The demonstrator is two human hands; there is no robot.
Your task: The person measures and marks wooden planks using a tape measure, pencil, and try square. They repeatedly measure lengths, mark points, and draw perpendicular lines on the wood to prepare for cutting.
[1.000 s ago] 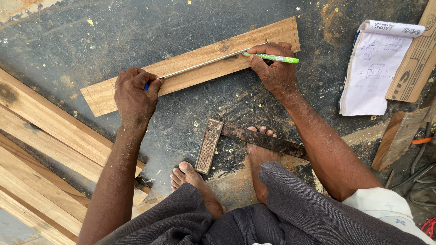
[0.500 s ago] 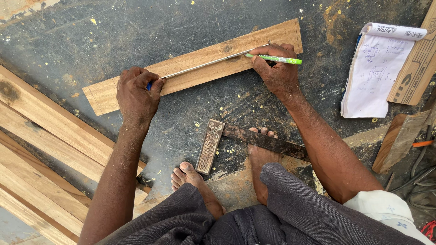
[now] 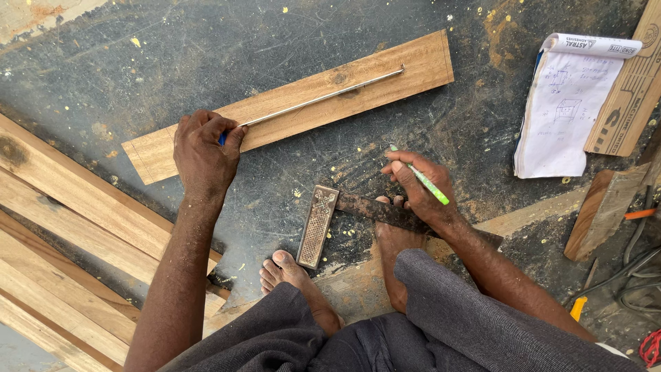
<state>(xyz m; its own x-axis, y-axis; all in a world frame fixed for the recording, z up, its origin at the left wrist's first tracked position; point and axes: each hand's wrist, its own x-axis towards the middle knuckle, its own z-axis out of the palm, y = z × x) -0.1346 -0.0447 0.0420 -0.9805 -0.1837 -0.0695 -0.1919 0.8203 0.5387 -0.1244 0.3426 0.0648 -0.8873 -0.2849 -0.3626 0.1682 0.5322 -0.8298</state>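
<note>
A light wooden plank (image 3: pixel 385 83) lies slanted on the dark floor. Along it rests a thin metal rod or blade (image 3: pixel 323 96) with a blue handle end. My left hand (image 3: pixel 201 148) presses on that handle end at the plank's left part. My right hand (image 3: pixel 416 184) is off the plank, nearer my body, gripping a green pencil (image 3: pixel 421 180) above a rusty try square (image 3: pixel 323 222) that lies on the floor by my bare feet (image 3: pixel 289 272).
Stacked wooden boards (image 3: pixel 62 227) lie at the left. An open notepad (image 3: pixel 561 103) sits at the upper right beside a printed wooden strip (image 3: pixel 630 89). A wood offcut (image 3: pixel 606 210) and cables (image 3: pixel 637 269) are at the right edge.
My right hand has left the plank's right end and dropped toward my feet with the green pencil. My left hand stays on the handle end.
</note>
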